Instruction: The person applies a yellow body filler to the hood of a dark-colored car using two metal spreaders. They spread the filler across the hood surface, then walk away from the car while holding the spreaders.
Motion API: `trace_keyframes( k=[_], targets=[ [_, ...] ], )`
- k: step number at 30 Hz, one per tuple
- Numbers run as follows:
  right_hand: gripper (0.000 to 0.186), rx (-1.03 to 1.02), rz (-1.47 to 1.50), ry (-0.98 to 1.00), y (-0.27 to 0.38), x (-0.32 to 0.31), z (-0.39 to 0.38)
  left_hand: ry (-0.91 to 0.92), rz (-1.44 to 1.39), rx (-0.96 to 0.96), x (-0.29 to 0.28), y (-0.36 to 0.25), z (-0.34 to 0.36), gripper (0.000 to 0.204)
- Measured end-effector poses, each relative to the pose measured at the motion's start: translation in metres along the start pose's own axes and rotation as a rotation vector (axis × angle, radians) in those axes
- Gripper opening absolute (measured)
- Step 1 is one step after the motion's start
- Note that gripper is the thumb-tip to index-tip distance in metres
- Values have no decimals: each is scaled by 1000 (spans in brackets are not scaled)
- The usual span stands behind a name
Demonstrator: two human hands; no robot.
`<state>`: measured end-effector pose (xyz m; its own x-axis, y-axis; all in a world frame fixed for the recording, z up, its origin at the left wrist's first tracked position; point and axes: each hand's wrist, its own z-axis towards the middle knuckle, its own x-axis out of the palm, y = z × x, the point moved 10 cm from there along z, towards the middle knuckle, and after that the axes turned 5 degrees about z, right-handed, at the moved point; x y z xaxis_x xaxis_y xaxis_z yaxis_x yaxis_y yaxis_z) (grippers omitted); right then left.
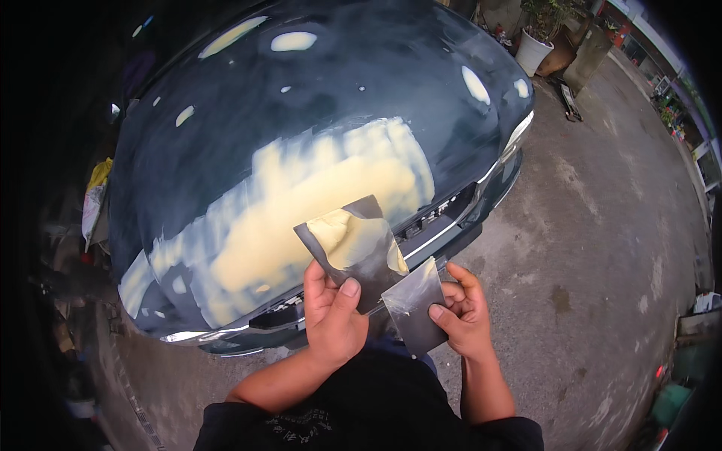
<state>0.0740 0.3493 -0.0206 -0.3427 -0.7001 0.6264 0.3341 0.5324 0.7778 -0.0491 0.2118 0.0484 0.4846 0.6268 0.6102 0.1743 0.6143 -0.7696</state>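
My left hand point(336, 314) grips a dark, flat filler spreader point(350, 284) by its lower end, thumb on top. A thick smear of yellow body filler point(338, 239) lies over the upper part of that plate. Close beside it, my right hand point(464, 316) pinches a second dark spreader point(415, 312), with a little filler along its top edge. Both plates are held in front of a dark car hood point(218, 143). A broad yellow filler patch point(308, 203) covers the hood's front part, with thin, streaky edges.
Smaller pale filler spots point(293, 41) dot the hood. The front grille point(440, 214) and chrome trim run along the car's near edge. On the right is a concrete floor point(594, 225). A potted plant point(533, 54) stands at the far right beside a stone block point(589, 62).
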Motion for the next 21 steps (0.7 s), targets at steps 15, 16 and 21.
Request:
trace_keyframes(
  k=[15, 16, 21],
  targets=[
    [69, -294, -223, 121, 51, 60, 8, 718, 1037, 48, 23, -44, -3, 41],
    [69, -323, -242, 126, 55, 61, 6, 738, 1045, 27, 22, -43, -2, 42],
    [68, -473, -407, 82, 99, 56, -1, 853, 1054, -97, 7, -10, -9, 43]
  ],
)
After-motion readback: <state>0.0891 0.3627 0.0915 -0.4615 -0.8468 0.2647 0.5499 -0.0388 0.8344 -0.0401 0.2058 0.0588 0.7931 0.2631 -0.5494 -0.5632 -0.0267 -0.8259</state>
